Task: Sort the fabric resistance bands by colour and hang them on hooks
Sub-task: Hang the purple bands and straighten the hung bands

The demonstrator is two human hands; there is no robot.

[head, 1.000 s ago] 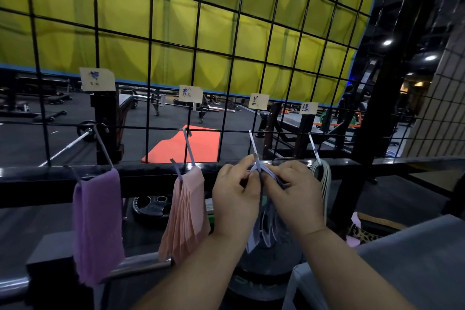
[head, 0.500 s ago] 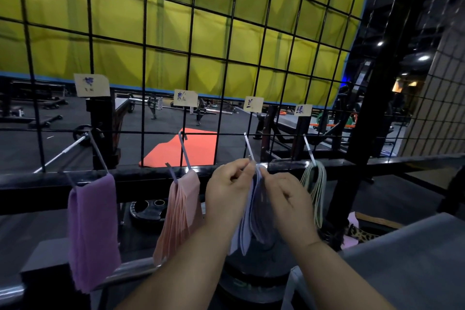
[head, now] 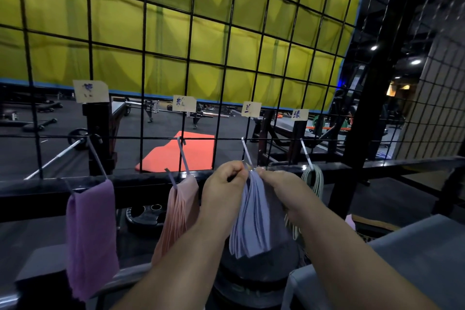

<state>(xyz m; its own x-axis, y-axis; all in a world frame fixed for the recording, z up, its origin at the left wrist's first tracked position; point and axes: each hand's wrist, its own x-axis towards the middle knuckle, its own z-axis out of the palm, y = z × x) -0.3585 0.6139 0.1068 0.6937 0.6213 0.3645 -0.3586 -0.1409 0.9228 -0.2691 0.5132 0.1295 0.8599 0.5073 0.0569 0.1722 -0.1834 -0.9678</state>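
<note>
Pinching the top of the blue bands [head: 254, 221] at the third hook [head: 246, 152], you are holding the bundle with both hands. Your left hand [head: 221, 191] is curling its fingers [head: 234, 171] round the upper edge from the left. Your right hand [head: 286, 189] is gripping it from the right, fingers clamped on the fabric. The bundle is hanging down between your wrists, below the wire grid [head: 144, 58]. Purple bands [head: 90, 234], pink bands [head: 180, 211] and green bands [head: 315, 178] are hanging on their own hooks, each under a paper label [head: 91, 91].
</note>
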